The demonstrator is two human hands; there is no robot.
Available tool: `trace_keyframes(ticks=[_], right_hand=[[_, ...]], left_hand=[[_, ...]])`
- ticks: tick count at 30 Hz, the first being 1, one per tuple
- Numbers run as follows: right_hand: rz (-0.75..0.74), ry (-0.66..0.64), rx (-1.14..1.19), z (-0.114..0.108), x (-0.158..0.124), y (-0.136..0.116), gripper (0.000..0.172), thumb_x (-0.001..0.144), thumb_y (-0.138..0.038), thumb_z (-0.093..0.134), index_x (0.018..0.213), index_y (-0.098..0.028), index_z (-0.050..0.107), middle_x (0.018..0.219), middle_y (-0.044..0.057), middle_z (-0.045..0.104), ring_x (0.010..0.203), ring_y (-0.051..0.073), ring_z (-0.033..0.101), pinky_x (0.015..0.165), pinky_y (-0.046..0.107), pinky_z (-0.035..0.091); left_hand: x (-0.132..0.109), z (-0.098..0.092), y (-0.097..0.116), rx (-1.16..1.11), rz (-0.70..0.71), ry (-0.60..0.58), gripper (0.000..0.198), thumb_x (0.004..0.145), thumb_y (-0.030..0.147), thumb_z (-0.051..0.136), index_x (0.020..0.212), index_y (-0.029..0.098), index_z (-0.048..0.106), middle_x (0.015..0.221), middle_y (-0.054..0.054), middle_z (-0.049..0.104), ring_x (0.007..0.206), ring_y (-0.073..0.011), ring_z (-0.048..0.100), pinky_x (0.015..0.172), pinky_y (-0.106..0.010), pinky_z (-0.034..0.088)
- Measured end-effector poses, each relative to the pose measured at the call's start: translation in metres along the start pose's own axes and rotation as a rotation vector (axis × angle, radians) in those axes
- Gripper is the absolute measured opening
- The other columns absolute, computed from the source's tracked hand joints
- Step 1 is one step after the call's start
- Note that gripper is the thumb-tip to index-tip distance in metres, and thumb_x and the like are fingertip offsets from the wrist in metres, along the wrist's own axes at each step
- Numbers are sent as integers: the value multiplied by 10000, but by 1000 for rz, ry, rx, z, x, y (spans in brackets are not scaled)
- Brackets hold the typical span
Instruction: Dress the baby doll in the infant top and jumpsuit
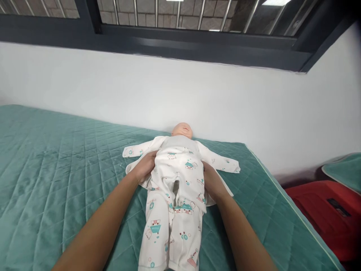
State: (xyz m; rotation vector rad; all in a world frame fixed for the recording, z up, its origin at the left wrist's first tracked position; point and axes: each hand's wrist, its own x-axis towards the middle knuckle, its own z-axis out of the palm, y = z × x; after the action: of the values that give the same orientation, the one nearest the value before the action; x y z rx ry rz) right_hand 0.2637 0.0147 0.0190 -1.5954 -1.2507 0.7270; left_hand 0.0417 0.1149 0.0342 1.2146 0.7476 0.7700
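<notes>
A baby doll [182, 130] lies on its back on a green quilted mattress [56, 158], head toward the wall. It wears white printed trousers [172, 210] and lies on an open white printed top [220, 161] with sleeves spread out. My left hand [145, 166] grips the doll's side at the waist, fingers curled under the cloth. My right hand [210, 178] grips the other side at the waist, fingers tucked under. Both forearms reach in from the bottom edge.
A white wall [254, 109] rises right behind the doll's head, under a dark window frame [197, 45]. The mattress edge [282, 188] runs down the right side. Beyond it sits a red object [324, 214] with green cloth [344, 169] above.
</notes>
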Motion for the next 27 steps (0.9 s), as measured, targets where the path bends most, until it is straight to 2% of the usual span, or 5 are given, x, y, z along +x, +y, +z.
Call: trace_keyframes(ticks=[4,11,15,20,27], right_hand=[[-61,-54,6,0,2,-3,393,742,-271,588,1111,-199,706,1113,55,732,1027,282,638,912,389,494],[-107,25,42,3,8,-5,349,724,-221,598,1047,-207,728,1058,21,744,983,270,629,904,394,487],[-30,-25,259,6,11,-1,338,714,-225,624,1035,-225,730,1010,8,751,921,260,646,867,405,514],[81,-80,479,8,8,-2,372,710,-269,680,1079,-250,713,979,19,758,877,268,673,796,408,550],[127,-44,501,10,7,0,370,698,-266,667,1066,-245,694,997,31,748,893,263,664,780,399,553]], left_hand=[[-1,4,3,4,3,4,360,667,276,733,1005,151,735,1026,-93,759,1012,-302,678,886,-386,541],[-1,4,3,-61,46,22,378,707,353,735,1022,144,722,1018,-95,754,995,-304,678,876,-382,537],[-2,8,7,-155,-43,4,433,705,354,755,1074,138,689,998,-89,750,959,-302,687,840,-382,548],[-1,7,9,-178,-86,99,426,712,386,750,1058,146,685,990,-99,746,965,-287,692,836,-380,558],[5,0,-3,-206,-117,101,286,753,382,665,946,175,704,854,-60,748,913,-283,687,817,-388,541]])
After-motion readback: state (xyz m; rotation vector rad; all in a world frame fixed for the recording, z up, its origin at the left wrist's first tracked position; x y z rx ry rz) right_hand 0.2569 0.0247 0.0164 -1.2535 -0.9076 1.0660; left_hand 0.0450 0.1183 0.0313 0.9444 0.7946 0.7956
